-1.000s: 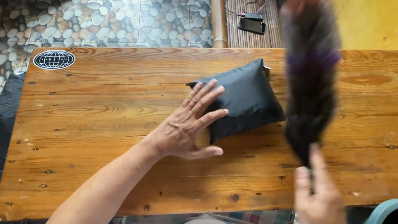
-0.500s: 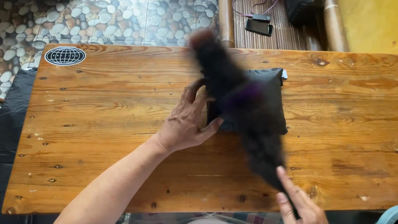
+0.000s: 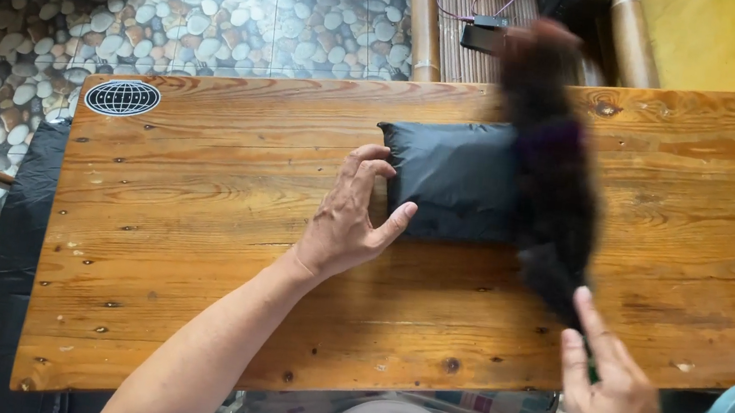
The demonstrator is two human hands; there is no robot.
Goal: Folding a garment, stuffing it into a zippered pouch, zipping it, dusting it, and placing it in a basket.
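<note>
On the wooden table (image 3: 195, 241), left hand (image 3: 349, 218) lies half-open against the near-left edge of a black pouch (image 3: 454, 184), thumb touching it; right hand (image 3: 609, 404) pinches a blurry dark feather duster (image 3: 550, 164) sweeping over the pouch's right end.

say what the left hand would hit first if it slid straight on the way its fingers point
Most likely the black pouch: the left hand already rests at its left edge on the wooden table, fingers pointing up and to the right towards it.
</note>
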